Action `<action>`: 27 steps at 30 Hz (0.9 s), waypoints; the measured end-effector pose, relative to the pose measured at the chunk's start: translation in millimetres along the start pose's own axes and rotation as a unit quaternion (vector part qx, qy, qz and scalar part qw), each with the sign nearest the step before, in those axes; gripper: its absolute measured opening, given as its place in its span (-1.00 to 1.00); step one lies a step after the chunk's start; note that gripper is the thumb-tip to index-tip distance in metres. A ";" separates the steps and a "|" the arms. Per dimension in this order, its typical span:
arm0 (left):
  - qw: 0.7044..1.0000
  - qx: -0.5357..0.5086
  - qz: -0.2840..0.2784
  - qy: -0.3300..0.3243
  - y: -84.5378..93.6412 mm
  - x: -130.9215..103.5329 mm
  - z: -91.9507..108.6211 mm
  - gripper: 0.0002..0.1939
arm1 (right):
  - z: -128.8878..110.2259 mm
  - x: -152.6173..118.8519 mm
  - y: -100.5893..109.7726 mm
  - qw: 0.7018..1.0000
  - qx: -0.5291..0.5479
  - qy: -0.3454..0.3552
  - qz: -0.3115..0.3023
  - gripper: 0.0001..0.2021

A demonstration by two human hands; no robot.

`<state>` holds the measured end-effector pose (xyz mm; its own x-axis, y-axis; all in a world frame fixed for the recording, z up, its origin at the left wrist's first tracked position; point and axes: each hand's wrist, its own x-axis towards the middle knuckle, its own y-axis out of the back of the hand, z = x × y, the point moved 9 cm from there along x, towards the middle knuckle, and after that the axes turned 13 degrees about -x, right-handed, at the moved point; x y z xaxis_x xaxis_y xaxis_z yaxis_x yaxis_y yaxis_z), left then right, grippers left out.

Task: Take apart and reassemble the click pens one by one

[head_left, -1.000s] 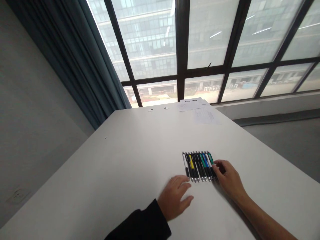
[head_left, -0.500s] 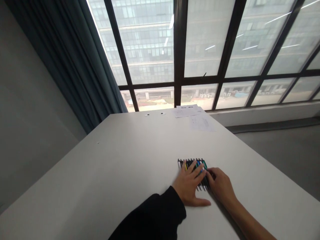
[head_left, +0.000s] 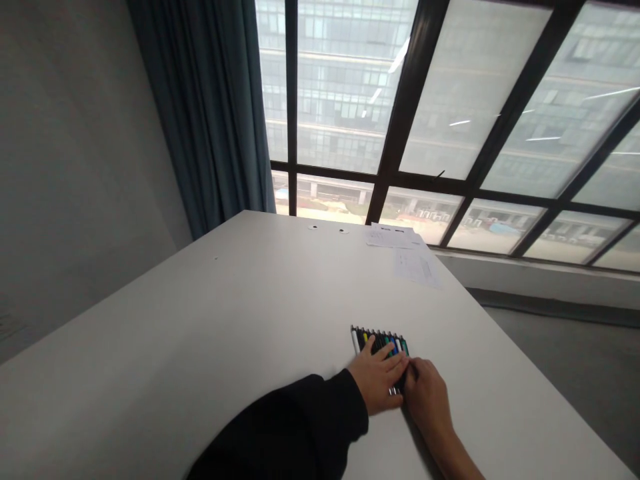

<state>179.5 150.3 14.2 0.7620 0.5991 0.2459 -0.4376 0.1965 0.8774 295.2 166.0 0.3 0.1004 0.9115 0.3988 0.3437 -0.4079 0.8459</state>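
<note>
A row of several pens [head_left: 355, 339] lies side by side on the white table, with white, yellow, blue and green barrels among black ones. Flat across the middle of the row rests my left hand [head_left: 375, 380], in a black sleeve, its fingers apart. My right hand [head_left: 427, 393] is closed against the row's right edge, beside a green pen [head_left: 405, 346]. Its fingertips are partly hidden, so whether they grip a pen cannot be made out. Both hands cover much of the pens' lower halves; a few silver tips show between them.
The white table [head_left: 270, 300] stretches toward the window [head_left: 340, 120]. Sheets of paper [head_left: 393, 237] lie at its far right corner, near two small round fittings on the far edge. A dark blue curtain [head_left: 215, 120] hangs at the left, by a grey wall.
The view has tilted and swung left. My left thumb has drawn in toward the pens, and my right hand has closed more tightly against the row's right side.
</note>
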 end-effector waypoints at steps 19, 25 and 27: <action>0.999 0.016 0.030 0.033 33.8 -93.3 -48.3 -0.22 | -117.1 -21.2 -26.2 0.997 0.015 0.056 -0.047 -0.71; 0.997 0.032 0.022 0.066 55.0 -143.4 -61.3 -0.22 | -169.8 -33.8 -38.6 0.993 0.031 0.081 -0.075 -0.69; 0.997 0.030 0.021 0.067 60.0 -156.0 -63.8 -0.22 | -182.1 -38.0 -38.6 0.993 0.035 0.086 -0.079 -0.70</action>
<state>4.0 118.2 2.2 0.6714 0.7046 0.2296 -0.4357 0.1246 0.8914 108.1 137.6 17.0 -0.1184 0.9390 0.3228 0.4063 -0.2508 0.8787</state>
